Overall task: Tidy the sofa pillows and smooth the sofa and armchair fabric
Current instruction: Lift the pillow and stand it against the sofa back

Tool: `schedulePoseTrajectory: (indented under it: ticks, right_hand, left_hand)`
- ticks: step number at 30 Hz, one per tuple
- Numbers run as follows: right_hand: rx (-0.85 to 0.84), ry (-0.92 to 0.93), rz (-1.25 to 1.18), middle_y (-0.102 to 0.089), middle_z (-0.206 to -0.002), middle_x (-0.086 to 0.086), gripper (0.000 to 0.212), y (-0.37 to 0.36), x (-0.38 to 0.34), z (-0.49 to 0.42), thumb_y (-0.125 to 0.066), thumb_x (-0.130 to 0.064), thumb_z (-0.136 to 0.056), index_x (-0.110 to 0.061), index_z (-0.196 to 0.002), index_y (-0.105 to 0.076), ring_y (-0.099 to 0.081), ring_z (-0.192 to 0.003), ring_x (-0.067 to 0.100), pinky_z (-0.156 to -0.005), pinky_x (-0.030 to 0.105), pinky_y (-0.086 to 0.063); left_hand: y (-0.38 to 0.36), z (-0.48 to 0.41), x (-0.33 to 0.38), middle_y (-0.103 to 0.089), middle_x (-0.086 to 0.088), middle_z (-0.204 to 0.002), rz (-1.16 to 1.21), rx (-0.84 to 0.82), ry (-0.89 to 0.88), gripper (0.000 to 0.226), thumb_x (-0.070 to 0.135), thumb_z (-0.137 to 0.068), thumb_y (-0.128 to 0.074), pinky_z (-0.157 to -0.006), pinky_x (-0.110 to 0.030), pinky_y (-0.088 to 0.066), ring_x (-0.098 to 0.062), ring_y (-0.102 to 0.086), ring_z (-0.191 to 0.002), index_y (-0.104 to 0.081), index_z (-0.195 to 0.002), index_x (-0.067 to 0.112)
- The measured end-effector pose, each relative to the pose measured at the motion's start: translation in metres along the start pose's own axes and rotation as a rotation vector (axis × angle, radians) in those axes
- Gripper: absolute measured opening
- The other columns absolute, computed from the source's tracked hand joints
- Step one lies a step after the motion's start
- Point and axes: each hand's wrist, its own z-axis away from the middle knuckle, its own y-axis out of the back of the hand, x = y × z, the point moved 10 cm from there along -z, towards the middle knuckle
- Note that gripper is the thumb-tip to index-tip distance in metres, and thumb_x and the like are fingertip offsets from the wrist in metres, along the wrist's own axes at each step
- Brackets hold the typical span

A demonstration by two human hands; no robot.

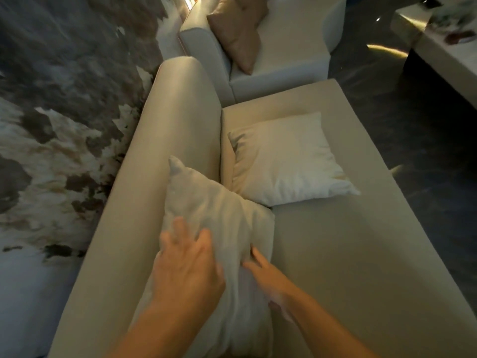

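Seemingly plumping it, both hands press a cream pillow [216, 228] propped against the sofa [180, 120] backrest. Left hand [185, 264] lies flat and spread on its face; right hand [260, 270] pushes open fingers into its edge, neither grasping. Just beyond the fingertips, a second pillow [289, 158] lies flat on the seat. Farther off, the armchair [281, 71] holds tan cushions [237, 32].

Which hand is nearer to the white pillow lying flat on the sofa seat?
Right. The right hand is below the flat white pillow, closer to its lower corner; the left hand is further left, on the near pillow.
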Motion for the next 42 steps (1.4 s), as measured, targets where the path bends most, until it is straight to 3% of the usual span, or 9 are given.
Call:
schedulePoseTrajectory:
  ticks: [4, 8, 12, 16, 19, 24, 29, 38, 42]
  right_hand:
    - [-0.057, -0.003, 0.037, -0.058, -0.125, 0.008, 0.060, 0.045, -0.021, 0.008, -0.056, -0.008, -0.095, -0.020, -0.149, -0.033, -0.054, -0.074, 0.004, -0.046, 0.007, -0.043]
    - [0.135, 0.033, 0.093, -0.054, -0.081, 0.003, 0.053, 0.127, -0.072, -0.005, -0.057, -0.007, -0.095, -0.017, -0.145, -0.041, -0.044, -0.059, 0.008, -0.036, 0.009, -0.038]
    - [0.445, 0.166, 0.312, -0.058, -0.115, 0.013, 0.059, 0.198, -0.129, -0.029, -0.060, -0.021, -0.092, -0.020, -0.148, -0.038, -0.059, -0.104, 0.027, -0.087, 0.029, -0.047]
    - [0.706, 0.216, 0.537, -0.024, -0.159, 0.014, 0.077, 0.248, -0.162, -0.074, -0.062, -0.050, -0.086, -0.038, -0.152, -0.023, -0.030, -0.141, 0.037, -0.115, 0.046, -0.026]
    - [0.684, 0.078, 0.479, 0.004, -0.164, 0.013, 0.092, 0.262, -0.136, -0.133, -0.059, -0.071, -0.078, -0.043, -0.152, -0.013, -0.014, -0.147, 0.038, -0.119, 0.053, -0.014]
    - [0.681, 0.112, 0.244, 0.003, -0.165, -0.005, 0.099, 0.262, -0.071, -0.181, -0.058, -0.084, -0.057, -0.063, -0.143, -0.012, -0.012, -0.148, 0.035, -0.116, 0.059, -0.024]
    - [0.721, 0.101, 0.151, -0.012, -0.164, -0.006, 0.101, 0.278, -0.084, -0.170, -0.057, -0.085, -0.052, -0.063, -0.142, -0.018, -0.024, -0.144, 0.035, -0.107, 0.064, -0.037]
    - [0.562, 0.194, -0.120, -0.045, -0.146, -0.001, 0.064, 0.208, -0.204, -0.245, -0.048, -0.073, -0.083, -0.046, -0.141, -0.040, -0.051, -0.117, 0.038, -0.063, 0.057, -0.060]
    - [0.547, 0.274, 0.217, -0.017, -0.163, 0.002, 0.055, 0.127, -0.241, -0.308, -0.029, -0.058, -0.097, -0.046, -0.150, -0.018, -0.029, -0.141, 0.041, -0.094, 0.063, -0.049]
  left_hand:
    - [0.012, -0.068, 0.068, -0.052, -0.008, -0.115, 0.196, 0.018, -0.183, 0.035, 0.040, -0.084, -0.056, -0.084, -0.039, -0.046, -0.028, -0.047, -0.104, -0.058, -0.114, 0.023]
    - [-0.041, -0.133, 0.071, -0.053, -0.016, -0.124, 0.264, -0.319, -0.010, 0.042, 0.035, -0.084, -0.052, -0.094, -0.042, -0.046, -0.037, -0.050, -0.116, -0.056, -0.122, 0.017]
    - [-0.065, -0.201, 0.078, -0.060, -0.019, -0.125, 0.488, -0.377, 0.188, 0.052, 0.035, -0.082, -0.053, -0.080, -0.035, -0.048, -0.037, -0.058, -0.111, -0.058, -0.123, 0.004]
    - [-0.106, -0.275, 0.093, -0.037, -0.022, -0.148, 0.688, -0.342, 0.280, 0.080, 0.051, -0.086, -0.057, -0.104, -0.044, -0.039, -0.043, -0.038, -0.132, -0.031, -0.146, 0.004]
    - [-0.157, -0.313, 0.080, -0.026, -0.025, -0.153, 0.785, -0.357, 0.372, 0.104, 0.065, -0.080, -0.062, -0.110, -0.049, -0.032, -0.043, -0.030, -0.137, -0.017, -0.149, 0.003]
    - [-0.224, -0.331, 0.086, -0.026, -0.012, -0.156, 1.063, -0.528, 0.272, 0.141, 0.084, -0.051, -0.068, -0.114, -0.047, -0.027, -0.036, -0.033, -0.137, 0.000, -0.152, 0.014]
    - [-0.186, -0.345, 0.096, -0.054, -0.005, -0.130, 1.260, -0.331, 0.184, 0.091, 0.065, -0.058, -0.080, -0.095, -0.039, -0.043, -0.030, -0.054, -0.113, -0.031, -0.123, 0.023]
    - [0.021, -0.453, 0.062, -0.049, -0.014, -0.141, 0.634, 0.082, 0.043, 0.058, 0.029, -0.090, -0.061, -0.099, -0.038, -0.041, -0.032, -0.048, -0.129, -0.039, -0.140, 0.008]
    - [-0.014, -0.463, -0.023, -0.027, -0.023, -0.147, 0.305, 0.008, 0.151, 0.073, 0.040, -0.094, -0.051, -0.101, -0.053, -0.033, -0.044, -0.033, -0.130, -0.012, -0.154, 0.027]
